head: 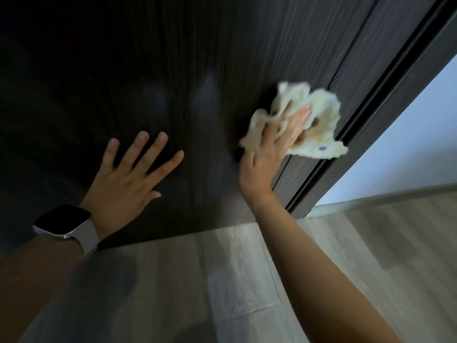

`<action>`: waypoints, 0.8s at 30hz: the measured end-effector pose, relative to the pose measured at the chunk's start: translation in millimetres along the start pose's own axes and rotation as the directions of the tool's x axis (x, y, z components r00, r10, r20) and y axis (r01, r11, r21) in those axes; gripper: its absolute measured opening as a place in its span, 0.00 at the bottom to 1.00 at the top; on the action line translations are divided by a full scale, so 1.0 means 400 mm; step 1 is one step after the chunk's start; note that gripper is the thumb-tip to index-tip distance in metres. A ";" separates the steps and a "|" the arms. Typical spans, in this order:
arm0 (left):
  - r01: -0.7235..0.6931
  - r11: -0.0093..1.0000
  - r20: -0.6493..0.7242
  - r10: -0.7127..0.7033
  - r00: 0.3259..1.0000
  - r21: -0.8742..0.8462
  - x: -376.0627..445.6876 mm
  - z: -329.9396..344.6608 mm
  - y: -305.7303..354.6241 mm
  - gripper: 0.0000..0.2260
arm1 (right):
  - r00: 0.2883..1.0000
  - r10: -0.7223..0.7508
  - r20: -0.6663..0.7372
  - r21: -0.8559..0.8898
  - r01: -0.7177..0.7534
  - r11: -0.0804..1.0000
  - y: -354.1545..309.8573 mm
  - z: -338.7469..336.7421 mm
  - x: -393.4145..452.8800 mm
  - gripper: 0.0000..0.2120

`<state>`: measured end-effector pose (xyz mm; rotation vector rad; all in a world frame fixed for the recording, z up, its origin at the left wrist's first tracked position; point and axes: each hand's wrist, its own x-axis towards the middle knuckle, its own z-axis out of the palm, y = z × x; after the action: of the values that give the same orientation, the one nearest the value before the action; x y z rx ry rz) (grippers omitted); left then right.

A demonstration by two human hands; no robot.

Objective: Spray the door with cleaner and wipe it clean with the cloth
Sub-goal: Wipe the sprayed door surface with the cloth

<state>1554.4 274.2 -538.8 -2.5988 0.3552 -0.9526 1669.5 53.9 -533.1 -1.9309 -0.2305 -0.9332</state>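
A dark wood-grain door (173, 70) fills most of the view. My left hand (131, 181) lies flat on its lower part with the fingers spread; a watch sits on that wrist. My right hand (269, 149) presses a crumpled pale yellow cloth (319, 120) against the door near its right edge. Its fingers are stretched out over the cloth, which is blurred. Faint pale smears show on the door between the two hands. No spray bottle is in view.
The dark door frame (385, 100) runs diagonally right of the cloth. Beyond it stands a pale wall (420, 149) with a skirting board. Light wood-look flooring (247, 280) lies below the door.
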 end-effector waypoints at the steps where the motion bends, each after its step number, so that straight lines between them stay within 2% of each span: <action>1: 0.002 1.000 0.009 -0.002 1.000 -0.013 0.001 -0.002 0.000 0.57 | 0.998 -0.060 0.037 -0.066 0.062 0.996 0.029 -0.018 -0.026 0.24; 3: 0.000 1.000 0.020 0.001 1.000 -0.028 0.003 -0.005 0.001 0.58 | 0.976 -0.055 0.210 -0.095 0.076 0.993 0.084 -0.061 -0.120 0.25; 6: 0.005 0.998 0.024 -0.004 1.000 -0.059 0.004 -0.010 0.002 0.60 | 0.931 -0.093 0.352 -0.157 0.157 0.975 0.122 -0.100 -0.133 0.37; 8: 0.003 0.998 0.028 -0.001 1.000 -0.071 0.006 -0.011 0.001 0.60 | 0.940 -0.189 0.285 -0.155 0.240 0.958 0.078 -0.103 -0.022 0.36; 10: -0.002 0.998 0.028 0.004 1.000 -0.070 0.008 -0.010 -0.001 0.60 | 0.917 -0.359 0.175 -0.153 0.385 0.910 0.017 -0.111 0.084 0.27; 11: -0.002 0.998 0.031 0.004 1.000 -0.067 0.008 -0.011 -0.001 0.60 | 0.907 -0.399 0.138 -0.143 0.417 0.898 -0.013 -0.109 0.111 0.26; 13: -0.003 0.998 0.031 0.005 0.999 -0.070 0.005 -0.011 -0.004 0.60 | 0.911 -0.403 0.089 -0.099 0.410 0.907 -0.040 -0.095 0.112 0.30; 15: 0.002 0.997 0.029 0.000 1.000 -0.074 0.001 -0.015 -0.005 0.59 | 0.921 -0.367 0.131 -0.141 0.384 0.913 -0.011 -0.060 0.035 0.36; 17: 0.004 0.997 0.022 -0.003 1.000 -0.074 -0.001 -0.022 0.000 0.58 | 0.903 -0.329 0.275 -0.206 0.390 0.898 0.050 -0.025 -0.095 0.43; 18: 0.003 0.997 0.015 -0.002 1.000 -0.073 -0.003 -0.028 0.004 0.56 | 0.871 -0.300 0.389 -0.224 0.406 0.886 0.072 -0.016 -0.158 0.45; 19: 0.001 0.998 0.007 -0.001 1.000 -0.065 -0.008 -0.034 0.005 0.55 | 0.803 -0.250 0.541 -0.225 0.425 0.877 0.093 -0.014 -0.212 0.47; 20: -0.002 0.999 -0.004 0.002 1.000 -0.045 -0.015 -0.040 0.001 0.53 | 0.704 -0.166 0.690 -0.220 0.423 0.879 0.108 -0.021 -0.249 0.47; 21: -0.006 1.000 -0.017 0.006 1.000 -0.017 -0.025 -0.044 -0.010 0.51 | 0.567 -0.049 0.822 -0.214 0.388 0.896 0.121 -0.034 -0.279 0.45; 22: -0.005 1.000 -0.032 0.005 0.999 0.012 -0.039 -0.046 -0.028 0.50 | 0.444 0.009 0.896 -0.204 0.393 0.897 0.137 -0.050 -0.295 0.44; 23: 0.012 0.999 -0.044 -0.010 0.999 0.030 -0.056 -0.044 -0.049 0.50 | 0.395 0.005 0.919 -0.176 0.398 0.900 0.143 -0.066 -0.290 0.45; 24: 0.044 0.998 -0.050 -0.042 0.998 0.036 -0.075 -0.040 -0.070 0.50 | 0.422 -0.052 0.905 -0.146 0.423 0.895 0.150 -0.075 -0.280 0.48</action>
<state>1524.5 306.4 -533.2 -2.5626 0.2925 -1.0294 1607.2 21.1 -643.2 -2.6470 -1.0595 0.0278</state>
